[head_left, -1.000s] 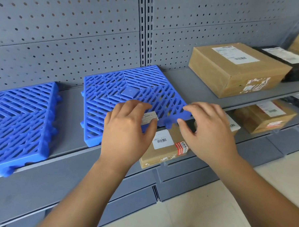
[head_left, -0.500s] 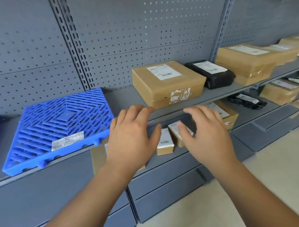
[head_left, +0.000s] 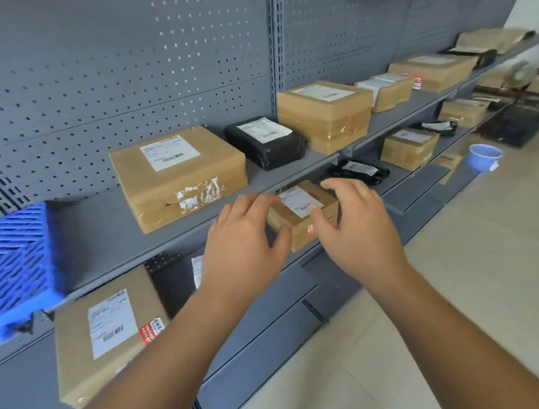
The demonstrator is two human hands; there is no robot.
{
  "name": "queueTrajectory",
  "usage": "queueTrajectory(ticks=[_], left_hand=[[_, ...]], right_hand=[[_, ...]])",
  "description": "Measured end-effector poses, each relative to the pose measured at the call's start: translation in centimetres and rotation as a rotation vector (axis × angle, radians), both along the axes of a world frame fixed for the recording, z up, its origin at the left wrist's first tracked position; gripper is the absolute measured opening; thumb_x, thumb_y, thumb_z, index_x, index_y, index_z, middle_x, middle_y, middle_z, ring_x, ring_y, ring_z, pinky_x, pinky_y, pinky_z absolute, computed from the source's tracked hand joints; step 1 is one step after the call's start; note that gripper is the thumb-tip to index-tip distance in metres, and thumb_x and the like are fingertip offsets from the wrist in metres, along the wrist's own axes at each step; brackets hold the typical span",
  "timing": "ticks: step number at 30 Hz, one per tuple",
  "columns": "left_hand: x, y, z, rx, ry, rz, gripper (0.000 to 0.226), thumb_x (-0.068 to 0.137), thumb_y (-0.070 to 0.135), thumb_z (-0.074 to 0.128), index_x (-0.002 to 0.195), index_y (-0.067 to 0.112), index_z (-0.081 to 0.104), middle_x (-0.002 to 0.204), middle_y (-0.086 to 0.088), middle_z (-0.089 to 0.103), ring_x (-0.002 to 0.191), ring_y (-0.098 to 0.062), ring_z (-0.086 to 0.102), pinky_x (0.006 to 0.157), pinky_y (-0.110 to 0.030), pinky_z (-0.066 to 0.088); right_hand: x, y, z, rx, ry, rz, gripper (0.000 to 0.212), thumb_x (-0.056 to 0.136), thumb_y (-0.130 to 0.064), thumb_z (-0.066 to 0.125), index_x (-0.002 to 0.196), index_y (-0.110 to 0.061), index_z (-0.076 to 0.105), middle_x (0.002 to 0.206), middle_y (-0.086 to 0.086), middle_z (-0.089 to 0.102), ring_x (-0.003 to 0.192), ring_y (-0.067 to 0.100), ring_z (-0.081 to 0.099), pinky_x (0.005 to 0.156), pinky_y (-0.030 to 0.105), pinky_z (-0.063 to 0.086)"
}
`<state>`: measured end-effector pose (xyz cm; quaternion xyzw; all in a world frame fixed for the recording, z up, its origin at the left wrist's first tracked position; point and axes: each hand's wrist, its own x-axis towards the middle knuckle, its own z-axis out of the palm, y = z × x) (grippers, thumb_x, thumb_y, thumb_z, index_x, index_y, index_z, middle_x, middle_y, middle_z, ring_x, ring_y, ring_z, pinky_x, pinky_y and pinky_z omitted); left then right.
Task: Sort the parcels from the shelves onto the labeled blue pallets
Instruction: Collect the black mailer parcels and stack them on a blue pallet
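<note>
My left hand (head_left: pixel 244 246) and my right hand (head_left: pixel 357 226) hover side by side in front of the grey shelving, fingers spread, holding nothing. Between and behind them a small brown parcel (head_left: pixel 295 219) with a white label lies on the lower shelf; touch cannot be told. A large brown box (head_left: pixel 177 175) with torn tape sits on the upper shelf (head_left: pixel 100 228) just left of my hands. A blue pallet (head_left: pixel 15 264) lies at the far left of that shelf, blurred. A black bag parcel (head_left: pixel 264 142) rests beside the large box.
More brown boxes (head_left: pixel 324 114) line the upper shelf to the right. A labelled box (head_left: pixel 102 330) and black bags (head_left: pixel 359 171) sit on the lower shelf. A blue bucket (head_left: pixel 483 156) and a dark crate (head_left: pixel 525 122) stand on the pale floor at the right.
The view has swung right along the shelves; the blue pallet slid to the far left edge. Both hands moved away from the pallet and now hover over a small parcel on the lower shelf.
</note>
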<state>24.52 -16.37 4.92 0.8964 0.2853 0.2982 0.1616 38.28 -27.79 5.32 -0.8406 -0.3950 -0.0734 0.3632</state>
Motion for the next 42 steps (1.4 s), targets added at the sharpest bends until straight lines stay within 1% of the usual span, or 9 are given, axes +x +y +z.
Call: queueTrajectory(ticks=[9,16,21,25,29,34,37,39,42], left_hand=[[9.6,3.9,-0.6,-0.061,0.023,-0.039,0.044,0.096,0.04,0.063,0.137,0.026,0.058,0.136,0.003,0.057,0.123,-0.023,0.052,0.098,-0.04,0.045],[15.0,8.9,-1.0,-0.265,-0.053,-0.007,0.049,0.098,0.043,0.058,0.144,0.029,0.049,0.146,0.007,0.046,0.135,-0.014,0.042,0.103,-0.034,0.042],[18.1,11.4,-1.7,-0.254,-0.068,0.035,0.051,0.101,0.036,0.054,0.15,0.026,0.043,0.153,0.005,0.041,0.139,-0.016,0.036,0.109,-0.035,0.036],[20.3,12.8,-2.0,-0.262,-0.081,0.116,0.056,0.102,0.037,0.05,0.155,0.026,0.035,0.164,0.003,0.028,0.151,-0.018,0.024,0.118,-0.041,0.031],[22.1,14.0,-2.1,-0.36,-0.156,0.222,0.062,0.103,0.035,0.049,0.159,0.022,0.028,0.169,0.0,0.018,0.157,-0.018,0.013,0.121,-0.035,0.021],[23.9,14.7,-1.7,-0.571,-0.214,0.357,0.075,0.103,0.037,0.051,0.164,0.021,0.009,0.169,0.0,0.018,0.155,-0.019,0.018,0.117,-0.03,0.021],[24.7,15.3,-1.7,-0.646,-0.188,0.449,0.077,0.103,0.039,0.049,0.164,0.019,0.005,0.162,-0.006,0.037,0.146,-0.025,0.04,0.111,-0.035,0.035],[25.0,15.6,-1.6,-0.669,-0.179,0.503,0.076,0.103,0.037,0.048,0.163,0.018,0.006,0.139,-0.007,0.059,0.121,-0.025,0.059,0.096,-0.035,0.046],[25.4,15.5,-1.2,-0.729,-0.168,0.554,0.076,0.104,0.037,0.05,0.163,0.011,0.01,0.11,0.003,0.059,0.093,-0.016,0.057,0.082,-0.028,0.04]], right_hand=[[8.1,3.6,-0.3,-0.036,0.065,-0.018,0.044,0.098,-0.041,0.058,0.138,-0.024,0.054,0.142,-0.004,0.053,0.131,0.022,0.046,0.098,0.037,0.043],[13.4,10.4,-0.4,-0.023,0.229,0.035,0.045,0.099,-0.046,0.054,0.141,-0.03,0.05,0.144,-0.008,0.051,0.126,0.01,0.05,0.091,0.028,0.041],[16.2,14.2,-1.0,-0.01,0.291,0.089,0.046,0.102,-0.042,0.05,0.145,-0.027,0.047,0.147,-0.008,0.05,0.126,0.006,0.048,0.097,0.024,0.037],[18.3,17.0,-1.1,0.0,0.344,0.146,0.049,0.103,-0.038,0.049,0.15,-0.025,0.042,0.151,-0.006,0.046,0.136,0.011,0.044,0.101,0.024,0.035],[20.2,19.6,-1.3,-0.006,0.339,0.198,0.054,0.104,-0.034,0.047,0.154,-0.018,0.037,0.157,-0.002,0.041,0.144,0.014,0.037,0.112,0.027,0.028],[21.8,21.8,-1.8,-0.053,0.471,0.281,0.058,0.104,-0.038,0.047,0.157,-0.021,0.031,0.162,0.001,0.036,0.147,0.019,0.034,0.116,0.034,0.029],[22.5,22.5,-1.8,-0.074,0.514,0.329,0.06,0.104,-0.038,0.046,0.158,-0.021,0.028,0.162,0.002,0.035,0.146,0.021,0.036,0.114,0.035,0.031],[22.9,22.8,-1.8,-0.089,0.52,0.355,0.06,0.104,-0.038,0.045,0.158,-0.022,0.027,0.159,0.002,0.04,0.142,0.023,0.042,0.11,0.036,0.035],[23.3,22.9,-1.8,-0.118,0.515,0.383,0.058,0.105,-0.036,0.043,0.158,-0.02,0.027,0.153,0.004,0.048,0.134,0.025,0.05,0.103,0.036,0.04]])
